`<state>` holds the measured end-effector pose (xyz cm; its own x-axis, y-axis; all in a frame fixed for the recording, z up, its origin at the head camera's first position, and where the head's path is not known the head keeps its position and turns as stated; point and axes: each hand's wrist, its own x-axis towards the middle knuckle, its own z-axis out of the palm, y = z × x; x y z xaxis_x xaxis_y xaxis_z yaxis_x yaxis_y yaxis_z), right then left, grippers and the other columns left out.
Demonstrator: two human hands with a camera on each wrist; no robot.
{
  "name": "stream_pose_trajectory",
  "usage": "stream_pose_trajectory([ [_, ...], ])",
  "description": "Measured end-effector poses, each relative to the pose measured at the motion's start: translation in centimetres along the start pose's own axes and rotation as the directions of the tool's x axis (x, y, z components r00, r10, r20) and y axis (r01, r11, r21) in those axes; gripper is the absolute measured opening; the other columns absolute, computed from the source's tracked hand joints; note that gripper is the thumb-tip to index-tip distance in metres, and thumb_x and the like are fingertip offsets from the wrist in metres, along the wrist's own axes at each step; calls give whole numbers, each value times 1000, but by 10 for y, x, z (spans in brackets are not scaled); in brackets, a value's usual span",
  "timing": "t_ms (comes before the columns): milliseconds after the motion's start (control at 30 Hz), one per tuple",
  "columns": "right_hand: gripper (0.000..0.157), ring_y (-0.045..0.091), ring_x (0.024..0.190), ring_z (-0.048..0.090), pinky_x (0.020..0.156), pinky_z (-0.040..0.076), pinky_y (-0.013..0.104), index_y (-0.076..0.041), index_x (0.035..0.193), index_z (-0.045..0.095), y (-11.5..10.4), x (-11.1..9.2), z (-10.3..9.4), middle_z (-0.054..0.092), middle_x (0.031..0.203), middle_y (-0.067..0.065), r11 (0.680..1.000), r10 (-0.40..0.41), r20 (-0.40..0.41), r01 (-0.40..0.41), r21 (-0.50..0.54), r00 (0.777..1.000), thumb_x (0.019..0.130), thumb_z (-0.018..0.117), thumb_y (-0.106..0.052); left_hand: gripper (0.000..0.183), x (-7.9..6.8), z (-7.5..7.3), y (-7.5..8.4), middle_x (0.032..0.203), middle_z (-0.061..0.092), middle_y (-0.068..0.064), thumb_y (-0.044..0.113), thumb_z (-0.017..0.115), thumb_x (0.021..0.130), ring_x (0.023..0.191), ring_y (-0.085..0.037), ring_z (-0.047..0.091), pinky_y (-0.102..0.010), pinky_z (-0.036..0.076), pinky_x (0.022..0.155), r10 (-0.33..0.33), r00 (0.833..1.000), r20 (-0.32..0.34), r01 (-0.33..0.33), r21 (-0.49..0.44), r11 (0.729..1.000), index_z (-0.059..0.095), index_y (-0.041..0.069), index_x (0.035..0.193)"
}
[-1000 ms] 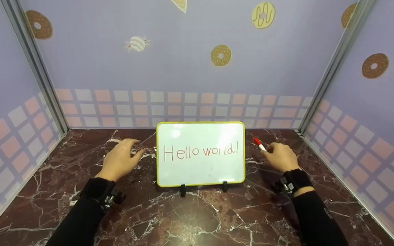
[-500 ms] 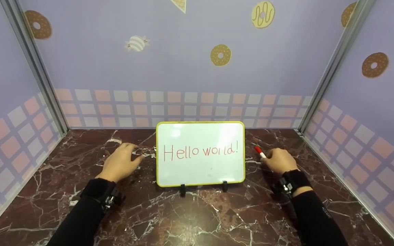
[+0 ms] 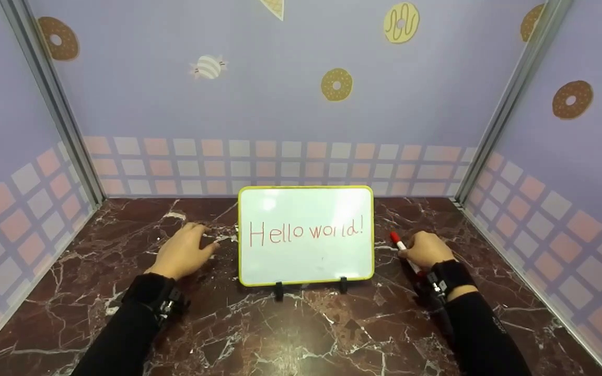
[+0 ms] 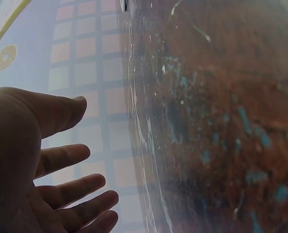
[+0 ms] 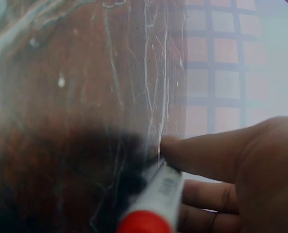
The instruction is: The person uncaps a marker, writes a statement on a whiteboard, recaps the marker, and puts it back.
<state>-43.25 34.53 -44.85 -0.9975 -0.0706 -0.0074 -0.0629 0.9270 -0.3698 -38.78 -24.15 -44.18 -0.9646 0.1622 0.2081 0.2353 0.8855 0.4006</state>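
My right hand (image 3: 426,249) holds a white marker with red ends (image 3: 401,245) between thumb and fingers, low over the tabletop to the right of the whiteboard. In the right wrist view, the marker's barrel (image 5: 164,191) runs past the thumb tip, its red end near the camera. Some of the fingers are hidden behind it. A small yellow-framed whiteboard (image 3: 306,263) stands tilted back on black feet (image 3: 279,291), with "Hello world!" in red. To its left, my left hand (image 3: 183,252) has its fingers spread and holds nothing; the left wrist view shows them apart.
A dark red marbled tabletop (image 3: 217,334) lies beneath. Purple walls with a checked border (image 3: 186,168) close in the back and both sides, with metal posts (image 3: 63,112) at the corners.
My right hand and the marker have come down and slightly nearer to me; more of the marker's rear end shows now. My left hand has sunk a little. The whiteboard stays put.
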Motion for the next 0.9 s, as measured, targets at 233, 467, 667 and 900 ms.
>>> stream_pose_trajectory([
  [233,28,20,61,61,54,48,32,-11,80,79,0,-1,0,69,74,1,1000,3,40,-3,-2,999,97,84,-32,58,-1,0,-3,155,55,-34,33,71,110,140,-56,56,-74,46,113,-12,1000,10,12,-1,1000,61,-7,150],
  [467,32,19,60,60,54,46,33,-12,78,75,-4,-2,-1,67,72,0,999,31,48,-30,-21,998,97,85,-37,61,0,1,-7,152,57,-36,34,71,109,137,-58,57,-75,45,113,-14,1000,9,14,11,1000,60,-8,151],
  [667,33,20,63,58,57,45,34,-12,82,78,-6,-5,-4,66,75,0,999,25,63,-23,-22,998,99,82,-40,67,-1,0,-10,154,54,-38,41,69,110,139,-60,54,-76,44,114,-30,999,26,29,35,999,57,-9,153],
  [900,40,28,77,67,68,54,44,-3,101,79,-6,-6,-9,73,90,9,999,-5,28,6,-40,1000,103,77,-43,76,-3,-4,-12,160,48,-39,49,67,111,144,-62,49,-77,37,119,-17,1000,10,16,44,999,52,-10,157],
])
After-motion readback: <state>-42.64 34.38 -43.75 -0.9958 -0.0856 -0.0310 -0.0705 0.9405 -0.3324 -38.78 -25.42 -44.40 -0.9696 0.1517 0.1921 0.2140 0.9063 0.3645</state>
